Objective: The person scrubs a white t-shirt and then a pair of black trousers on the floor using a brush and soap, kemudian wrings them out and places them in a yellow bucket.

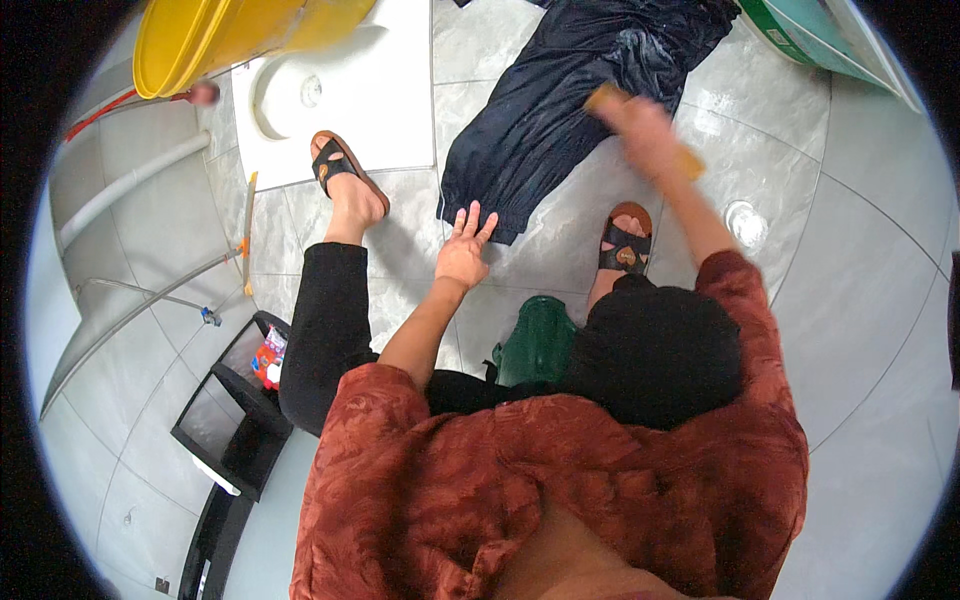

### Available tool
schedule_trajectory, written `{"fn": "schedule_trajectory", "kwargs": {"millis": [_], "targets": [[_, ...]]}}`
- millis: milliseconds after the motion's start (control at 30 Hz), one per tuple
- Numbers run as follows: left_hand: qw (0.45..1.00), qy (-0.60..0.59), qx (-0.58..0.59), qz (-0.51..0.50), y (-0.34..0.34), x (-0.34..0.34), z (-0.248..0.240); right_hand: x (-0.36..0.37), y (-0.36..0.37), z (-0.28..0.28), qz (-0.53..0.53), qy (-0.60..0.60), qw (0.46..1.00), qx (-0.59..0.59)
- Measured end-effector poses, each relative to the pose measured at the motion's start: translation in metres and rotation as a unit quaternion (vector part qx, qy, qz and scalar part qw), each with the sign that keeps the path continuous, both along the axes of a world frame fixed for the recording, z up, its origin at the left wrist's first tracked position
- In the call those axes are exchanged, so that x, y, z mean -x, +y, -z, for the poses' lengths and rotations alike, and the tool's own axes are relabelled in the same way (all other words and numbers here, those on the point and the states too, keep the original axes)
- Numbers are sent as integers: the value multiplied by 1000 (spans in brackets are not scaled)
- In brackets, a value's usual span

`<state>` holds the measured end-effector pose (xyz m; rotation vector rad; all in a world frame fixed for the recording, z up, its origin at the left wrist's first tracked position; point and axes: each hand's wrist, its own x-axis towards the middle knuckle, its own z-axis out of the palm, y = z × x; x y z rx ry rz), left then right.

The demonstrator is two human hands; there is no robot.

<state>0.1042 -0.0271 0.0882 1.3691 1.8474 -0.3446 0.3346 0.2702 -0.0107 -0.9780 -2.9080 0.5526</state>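
Wet dark navy trousers (560, 120) lie stretched out on the tiled floor, with a whitish patch like suds near the far end. My left hand (462, 258) rests on their gathered near edge, its fingers spread and pressing the cloth flat. Over the right side of the cloth, my right hand (648, 140) is closed around a yellow-brown scrubbing brush (604, 98). Motion blurs both hand and brush. The brush's underside is hidden, so I cannot tell whether it touches the fabric.
A white squat toilet (405, 140) lies at the far left, below a yellow tub (180, 50). At the far right stands a green-and-white container (820, 35). A round floor drain (746, 224) is by my right arm. Between my legs is a green stool (537, 345); a black shelf (235, 420) stands left.
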Motion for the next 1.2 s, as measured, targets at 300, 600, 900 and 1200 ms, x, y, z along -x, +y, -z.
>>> {"fn": "schedule_trajectory", "kwargs": {"millis": [300,600,900,1200], "targets": [[996,32,68,44,10,2,-10,80,-77,-65,-48,58,959,272],[999,-20,-19,18,10,-16,-7,50,92,-29,106,-21,988,-109],[988,13,-141,-64,11,-25,-6,100,-34,-76,30,176,983,43],[997,17,-42,60,10,-46,-15,132,-34,-53,-159,51,983,72]]}}
